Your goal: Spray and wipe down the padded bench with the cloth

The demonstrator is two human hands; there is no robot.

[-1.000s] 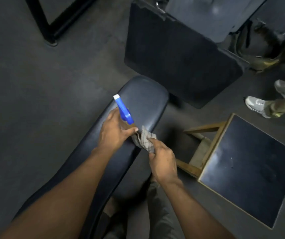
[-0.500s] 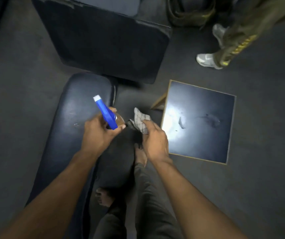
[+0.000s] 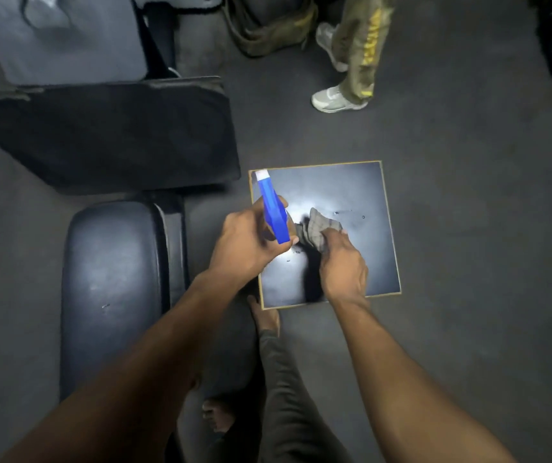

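The black padded bench runs lengthwise at the lower left of the head view. My left hand grips a spray bottle with a blue trigger head, its white nozzle pointing up and away. My right hand holds a crumpled grey checked cloth just right of the bottle. Both hands hover over a square black stool top, to the right of the bench, not over its padding.
A large black angled pad lies beyond the bench end, with a grey machine part behind it. Another person's legs and pale shoes stand at the top. My bare feet are on the floor between bench and stool.
My hands with bottle and cloth have shifted from above the bench end to above the stool top. The view has swung right, and the bench now sits further left.
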